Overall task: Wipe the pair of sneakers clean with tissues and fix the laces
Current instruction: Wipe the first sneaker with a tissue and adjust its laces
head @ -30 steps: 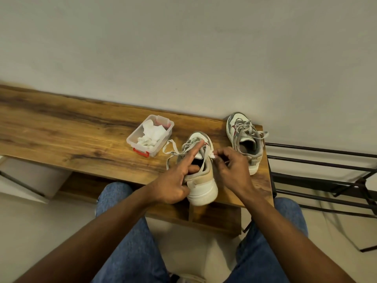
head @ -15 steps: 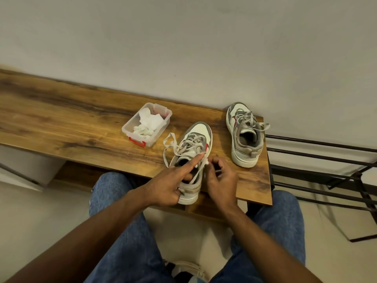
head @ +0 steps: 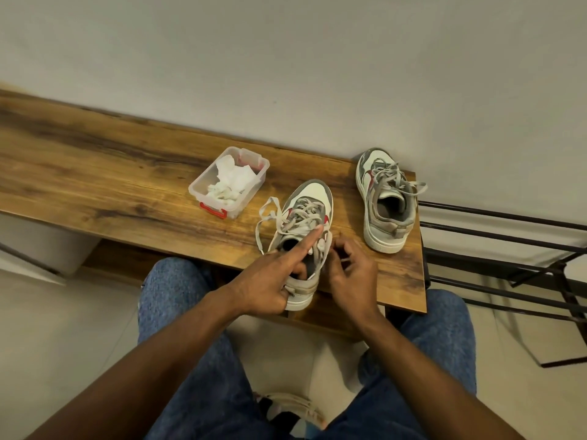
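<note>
Both hands are on the near sneaker [head: 306,217], which sits at the front edge of the wooden table [head: 95,179], toe toward the wall. The left hand [head: 270,287] holds its heel, index finger stretched across the laces [head: 286,217]. The right hand [head: 352,274] has its grip curled, pinching a lace end at the sneaker's side. The second sneaker [head: 386,201] stands apart to the right. Crumpled tissues [head: 230,182] fill a clear plastic box [head: 203,182] to the left.

Dim warm light, soft focus, wide-angle edge bending
</note>
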